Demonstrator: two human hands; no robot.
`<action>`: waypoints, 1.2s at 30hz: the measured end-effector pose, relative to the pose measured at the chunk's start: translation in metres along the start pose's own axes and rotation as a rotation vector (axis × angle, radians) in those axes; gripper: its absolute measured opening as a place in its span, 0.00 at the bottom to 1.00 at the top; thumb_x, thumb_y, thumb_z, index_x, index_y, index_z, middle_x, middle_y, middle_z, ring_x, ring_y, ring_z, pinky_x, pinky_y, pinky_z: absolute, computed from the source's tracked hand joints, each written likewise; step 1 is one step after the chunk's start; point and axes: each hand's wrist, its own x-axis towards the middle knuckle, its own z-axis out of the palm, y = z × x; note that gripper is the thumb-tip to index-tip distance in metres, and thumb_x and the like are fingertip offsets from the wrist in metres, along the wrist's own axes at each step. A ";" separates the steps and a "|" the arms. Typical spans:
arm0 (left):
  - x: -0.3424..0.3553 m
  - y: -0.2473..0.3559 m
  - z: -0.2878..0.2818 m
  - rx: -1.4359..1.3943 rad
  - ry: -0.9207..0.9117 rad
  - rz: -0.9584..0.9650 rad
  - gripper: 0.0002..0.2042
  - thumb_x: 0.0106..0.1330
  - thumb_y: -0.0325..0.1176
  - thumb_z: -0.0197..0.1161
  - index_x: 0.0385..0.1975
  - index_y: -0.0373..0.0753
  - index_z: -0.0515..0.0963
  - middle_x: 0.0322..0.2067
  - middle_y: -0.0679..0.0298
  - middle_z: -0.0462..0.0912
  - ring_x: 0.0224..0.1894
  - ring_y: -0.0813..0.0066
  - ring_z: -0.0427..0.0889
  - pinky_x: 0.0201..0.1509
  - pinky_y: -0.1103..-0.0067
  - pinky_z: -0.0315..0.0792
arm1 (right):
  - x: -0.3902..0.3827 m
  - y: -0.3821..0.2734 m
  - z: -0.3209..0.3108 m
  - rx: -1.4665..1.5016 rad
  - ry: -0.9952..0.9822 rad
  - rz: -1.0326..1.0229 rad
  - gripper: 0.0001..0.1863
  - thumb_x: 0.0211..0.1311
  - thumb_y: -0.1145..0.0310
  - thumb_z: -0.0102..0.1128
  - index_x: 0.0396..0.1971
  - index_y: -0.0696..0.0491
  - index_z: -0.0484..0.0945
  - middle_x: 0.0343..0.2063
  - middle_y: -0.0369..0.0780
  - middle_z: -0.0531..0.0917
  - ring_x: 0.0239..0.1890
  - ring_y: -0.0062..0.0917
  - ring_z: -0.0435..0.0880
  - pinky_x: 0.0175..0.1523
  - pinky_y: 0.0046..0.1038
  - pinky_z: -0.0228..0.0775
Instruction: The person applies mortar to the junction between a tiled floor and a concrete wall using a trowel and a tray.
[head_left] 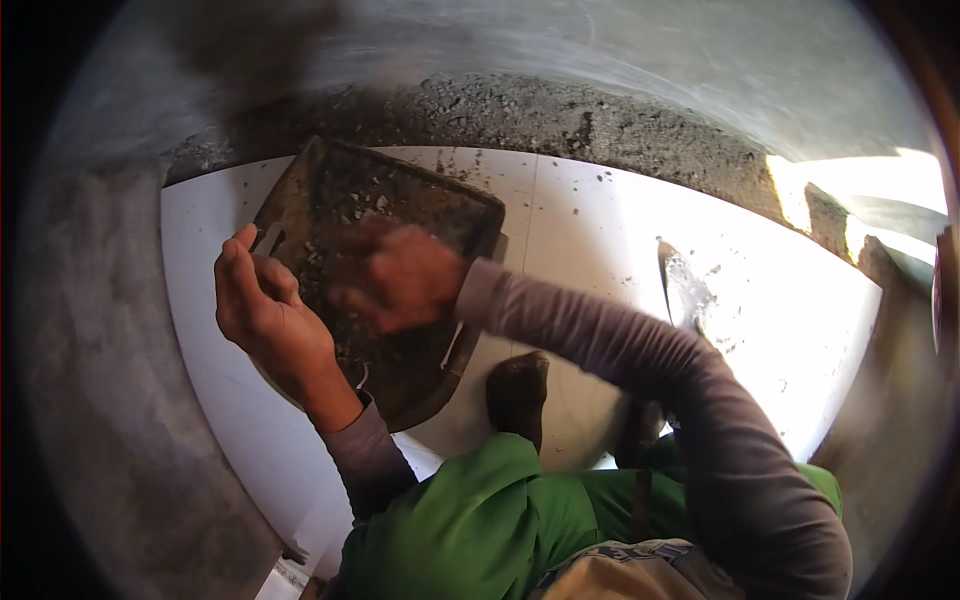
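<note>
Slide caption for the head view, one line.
Blurred right hand over a dark pan of grey debris; left hand at the pan's left side.

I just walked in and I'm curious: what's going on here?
Someone is busy at a dark tray with crumbly bits in it, on a white floor. The right hand is over the tray, too blurred to tell if it holds anything. The left hand is at the tray's left side, fingers bent.
</note>
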 end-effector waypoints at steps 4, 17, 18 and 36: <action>-0.011 -0.026 -0.013 0.170 -0.236 -0.090 0.18 0.83 0.45 0.62 0.56 0.37 0.87 0.31 0.70 0.82 0.29 0.85 0.72 0.33 0.83 0.64 | -0.048 0.068 -0.091 -0.247 -0.057 -0.041 0.21 0.77 0.53 0.63 0.60 0.51 0.86 0.63 0.52 0.85 0.66 0.50 0.84 0.68 0.47 0.81; -0.115 -0.056 0.148 0.238 -1.245 -0.140 0.15 0.82 0.38 0.64 0.55 0.33 0.86 0.34 0.71 0.85 0.33 0.87 0.77 0.40 0.81 0.75 | -0.248 0.086 -0.206 -0.367 -0.544 0.114 0.33 0.81 0.57 0.54 0.81 0.50 0.67 0.85 0.47 0.58 0.87 0.40 0.54 0.90 0.49 0.45; -0.113 -0.048 0.158 0.285 -1.240 -0.182 0.15 0.82 0.38 0.64 0.55 0.33 0.86 0.35 0.69 0.86 0.35 0.86 0.79 0.42 0.81 0.75 | -0.235 0.107 -0.203 -0.385 -0.462 0.056 0.32 0.80 0.57 0.55 0.79 0.50 0.69 0.84 0.47 0.60 0.87 0.42 0.55 0.90 0.49 0.46; -0.186 -0.062 0.216 0.266 -1.014 -0.391 0.15 0.86 0.37 0.60 0.57 0.33 0.84 0.44 0.62 0.90 0.50 0.76 0.86 0.61 0.76 0.78 | -0.187 0.331 -0.274 -0.381 -0.290 -0.051 0.23 0.80 0.55 0.55 0.65 0.52 0.83 0.72 0.47 0.79 0.77 0.48 0.72 0.83 0.49 0.64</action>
